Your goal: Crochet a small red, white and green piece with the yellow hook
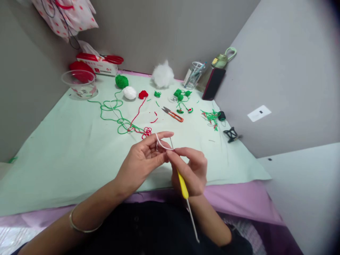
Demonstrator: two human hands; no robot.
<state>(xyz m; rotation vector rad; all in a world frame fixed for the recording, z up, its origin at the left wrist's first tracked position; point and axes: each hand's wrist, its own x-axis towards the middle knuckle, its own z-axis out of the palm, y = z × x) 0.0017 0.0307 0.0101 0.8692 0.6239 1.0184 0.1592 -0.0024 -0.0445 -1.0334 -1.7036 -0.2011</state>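
Observation:
A crochet hook with a yellow grip (pixel 182 184) is held in my right hand (pixel 190 169), its metal tip pointing up by the left fingertips and its other end hanging down. White yarn (pixel 163 146) loops over the raised index finger of my left hand (pixel 140 159) and runs to the hook. The left thumb and middle finger pinch the yarn beside the right fingertips. A white yarn ball (pixel 129 93), a green ball (pixel 122 81) and a small red ball (pixel 143 94) lie beyond the hands. Any stitches between the fingertips are too small to make out.
Orange snips (pixel 174 115) lie ahead of the hands. Tangled green yarn (pixel 111 109) spreads left. White stuffing (pixel 163 75), a clear cup (pixel 194 75) and a phone (pixel 214 84) stand behind. Green crocheted pieces (pixel 180 95), a tub (pixel 83 86) and a tissue box (pixel 102 66) also show.

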